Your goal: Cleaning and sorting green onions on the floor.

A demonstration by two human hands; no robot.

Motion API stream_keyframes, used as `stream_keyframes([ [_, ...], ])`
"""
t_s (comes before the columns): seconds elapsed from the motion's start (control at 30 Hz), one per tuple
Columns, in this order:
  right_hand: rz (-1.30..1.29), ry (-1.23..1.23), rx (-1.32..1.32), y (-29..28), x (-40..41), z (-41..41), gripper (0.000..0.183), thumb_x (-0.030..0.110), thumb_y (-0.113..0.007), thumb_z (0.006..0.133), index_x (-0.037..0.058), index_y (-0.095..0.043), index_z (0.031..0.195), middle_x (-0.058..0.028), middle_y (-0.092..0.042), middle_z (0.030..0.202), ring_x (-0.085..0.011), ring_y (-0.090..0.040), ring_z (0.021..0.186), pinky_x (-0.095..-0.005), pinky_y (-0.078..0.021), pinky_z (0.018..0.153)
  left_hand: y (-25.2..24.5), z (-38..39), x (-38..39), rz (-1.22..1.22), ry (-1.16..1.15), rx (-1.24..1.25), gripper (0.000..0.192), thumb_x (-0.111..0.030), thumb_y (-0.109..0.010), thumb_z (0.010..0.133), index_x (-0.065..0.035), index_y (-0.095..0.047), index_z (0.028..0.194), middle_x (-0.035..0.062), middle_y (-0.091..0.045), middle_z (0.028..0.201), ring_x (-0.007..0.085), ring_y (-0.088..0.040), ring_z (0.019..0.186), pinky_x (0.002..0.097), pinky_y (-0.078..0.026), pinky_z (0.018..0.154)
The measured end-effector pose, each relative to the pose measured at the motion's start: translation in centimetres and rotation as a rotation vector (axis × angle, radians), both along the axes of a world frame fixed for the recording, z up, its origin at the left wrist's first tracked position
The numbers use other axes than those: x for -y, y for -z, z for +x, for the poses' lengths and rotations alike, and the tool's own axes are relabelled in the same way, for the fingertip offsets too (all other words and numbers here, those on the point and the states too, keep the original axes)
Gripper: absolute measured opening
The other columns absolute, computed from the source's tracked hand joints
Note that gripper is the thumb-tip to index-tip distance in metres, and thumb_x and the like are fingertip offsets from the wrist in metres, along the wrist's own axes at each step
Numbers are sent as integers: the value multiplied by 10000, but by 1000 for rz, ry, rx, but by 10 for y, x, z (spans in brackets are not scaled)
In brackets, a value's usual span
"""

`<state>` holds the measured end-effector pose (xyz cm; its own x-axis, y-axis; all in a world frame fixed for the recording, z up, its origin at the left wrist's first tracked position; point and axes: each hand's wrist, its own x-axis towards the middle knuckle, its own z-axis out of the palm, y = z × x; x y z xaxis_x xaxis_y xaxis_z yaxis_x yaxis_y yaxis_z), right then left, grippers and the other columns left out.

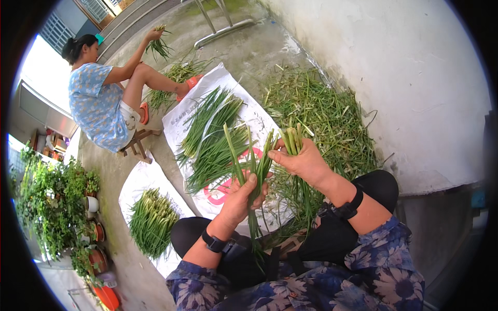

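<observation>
My left hand holds a few long green stalks with their pale ends pointing up. Beside it, my right hand grips a thicker bunch of green stalks, pale cut ends up and leaves hanging down. The two hands are close together above a white woven sack spread on the ground. Bundles of long green leafy stalks lie on that sack. A second white sack at the left bears another pile of stalks. A heap of discarded leaves and stems lies against the wall.
A person in a blue top sits on a wooden stool at the upper left, holding a bunch of stalks. More stalks lie by their feet. Potted plants line the left, a metal stand is ahead, a white wall right.
</observation>
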<state>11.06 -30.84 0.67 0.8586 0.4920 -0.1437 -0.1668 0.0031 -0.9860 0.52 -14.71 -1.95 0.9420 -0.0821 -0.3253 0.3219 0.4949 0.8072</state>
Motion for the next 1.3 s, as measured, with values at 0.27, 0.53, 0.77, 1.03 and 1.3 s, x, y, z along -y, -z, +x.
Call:
stream_keyframes([
  [0.27,234,-27,-346,-1,4,4,127,121,-678,808,53,-591,872,35,-486,614,-37,-361,417,-211,-265,379,0,-1,-4,44,31,-51,285,-265,-488,947,-38,-571,1098,-42,-418,598,31,-272,410,200,-184,381],
  [0.53,329,312,-229,-11,23,30,209,220,-700,814,49,-580,827,55,-420,525,-38,-341,386,-212,-266,361,4,-4,-9,-28,26,-87,331,-320,-443,958,-28,-577,1037,9,-495,598,31,-254,378,191,-176,354],
  [0.77,131,-40,-273,-10,17,17,238,202,-722,799,26,-587,884,45,-449,546,-43,-358,401,-203,-273,373,11,-3,-12,-58,81,-78,351,-348,-423,959,-26,-559,991,45,-533,613,39,-254,363,193,-172,348],
  [1.03,-15,-103,-79,-18,17,14,225,199,-731,776,32,-606,862,31,-492,586,-47,-373,424,-215,-293,390,7,-4,-11,-44,96,-116,341,-344,-434,954,-26,-555,954,46,-524,604,42,-249,363,194,-166,349],
  [1.3,84,69,-146,-18,31,29,199,187,-697,797,35,-640,910,47,-474,585,-38,-376,447,-212,-274,409,4,-3,-12,183,76,-45,264,-285,-481,942,-44,-590,941,20,-553,619,29,-298,395,191,-200,379],
])
